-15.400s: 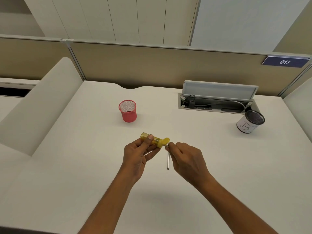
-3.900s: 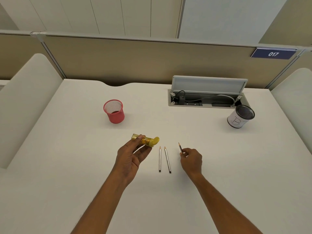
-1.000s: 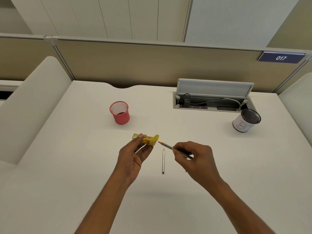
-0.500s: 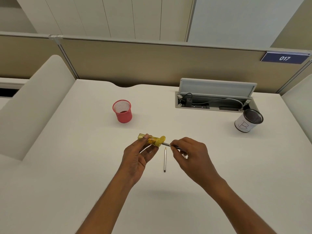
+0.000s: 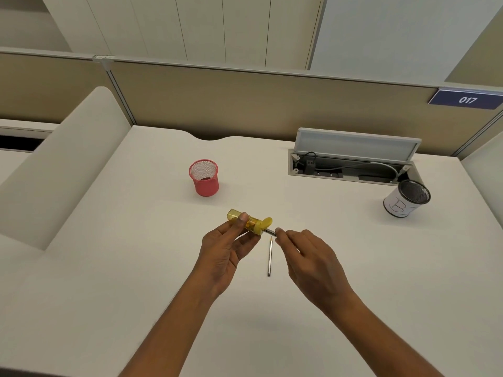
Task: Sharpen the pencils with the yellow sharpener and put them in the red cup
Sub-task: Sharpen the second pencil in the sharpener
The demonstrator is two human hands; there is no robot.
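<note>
"Where was the yellow sharpener (image 5: 251,223)?"

"Near the red cup (image 5: 204,178), on the person's side of it. The left hand (image 5: 223,248) had its grip closed round it."

"And the right hand (image 5: 307,257)?"

"Its grip pinched a pencil (image 5: 270,233), tip poked into the sharpener. A second pencil (image 5: 269,258) lay flat on the tabletop (image 5: 136,268), further from the cup."

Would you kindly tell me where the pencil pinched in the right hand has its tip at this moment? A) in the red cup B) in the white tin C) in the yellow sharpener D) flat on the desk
C: the right hand pinches the pencil, whose tip is hidden inside the end of the yellow sharpener that the left hand holds.
</note>
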